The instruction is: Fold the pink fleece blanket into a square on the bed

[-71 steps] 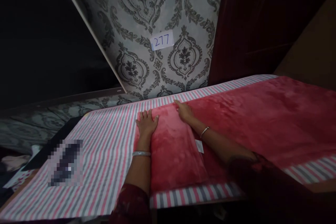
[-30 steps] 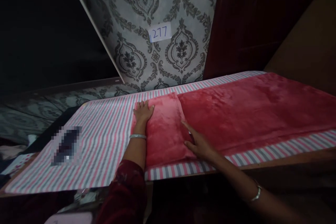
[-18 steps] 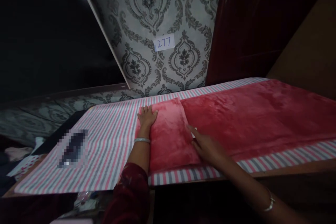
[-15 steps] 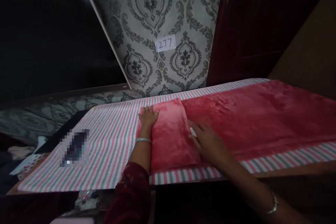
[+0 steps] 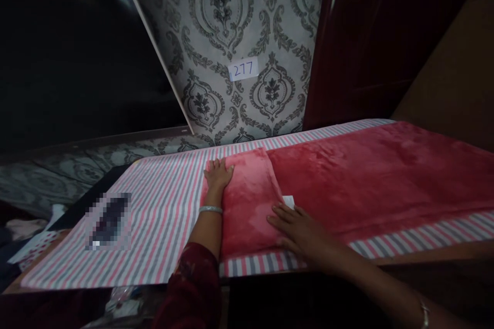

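A red plush blanket (image 5: 370, 175) is spread over a striped cloth, its left end folded over into a flap (image 5: 247, 190). My left hand (image 5: 218, 174) lies flat with fingers spread on the flap's far left corner, by the fold. Across the flap's free right edge rests my right hand (image 5: 299, 229), palm down, fingers stretched out and pointing left. A small white tag (image 5: 288, 201) sticks out from that edge, just beyond the right fingers. Neither hand grips anything.
The striped cloth (image 5: 146, 216) covers the table, with a pixelated dark object (image 5: 110, 221) at left. Behind stand a dark screen (image 5: 77, 61), patterned wallpaper with a paper marked 277 (image 5: 243, 68), and a dark red panel (image 5: 370, 46). Clothes (image 5: 27, 229) are heaped at the far left.
My right hand has moved nearer along the flap's edge and now lies flatter, uncovering more of the white tag. The left hand stays on the far left corner.
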A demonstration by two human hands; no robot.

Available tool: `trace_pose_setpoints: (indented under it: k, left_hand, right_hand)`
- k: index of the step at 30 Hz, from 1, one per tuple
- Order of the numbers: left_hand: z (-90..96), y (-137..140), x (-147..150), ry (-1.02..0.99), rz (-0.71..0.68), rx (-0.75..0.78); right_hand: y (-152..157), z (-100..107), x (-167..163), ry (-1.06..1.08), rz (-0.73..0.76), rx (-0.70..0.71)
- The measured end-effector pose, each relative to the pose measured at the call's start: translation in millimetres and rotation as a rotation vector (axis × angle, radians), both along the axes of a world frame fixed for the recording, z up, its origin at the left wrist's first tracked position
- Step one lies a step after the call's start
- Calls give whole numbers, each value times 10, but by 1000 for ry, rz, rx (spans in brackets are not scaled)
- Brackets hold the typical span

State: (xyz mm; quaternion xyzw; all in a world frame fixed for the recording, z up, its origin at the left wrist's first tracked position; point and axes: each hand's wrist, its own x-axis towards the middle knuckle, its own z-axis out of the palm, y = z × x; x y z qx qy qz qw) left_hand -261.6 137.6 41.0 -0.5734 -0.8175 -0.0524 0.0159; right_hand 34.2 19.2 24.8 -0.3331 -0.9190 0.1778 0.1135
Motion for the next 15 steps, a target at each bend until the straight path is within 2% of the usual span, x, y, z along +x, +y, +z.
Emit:
trace_pose_setpoints:
  k: [2, 5, 8, 11, 15]
  left_hand:
    - [-7, 1, -1, -1, 9, 10]
    - [-12, -7, 1, 0, 7, 30]
    - [-10, -19, 5, -5, 16, 21]
    - [-12, -28, 4, 15, 24, 36]
    - [-26, -30, -12, -5, 15, 37]
  right_hand:
    - [135, 224, -144, 122, -29, 18]
    - [519, 476, -572, 281, -121, 64]
    - [979, 582, -1062, 172, -250, 77]
    - [1334, 517, -1365, 52, -393, 104]
    - [1571, 178, -1405, -29, -432, 198]
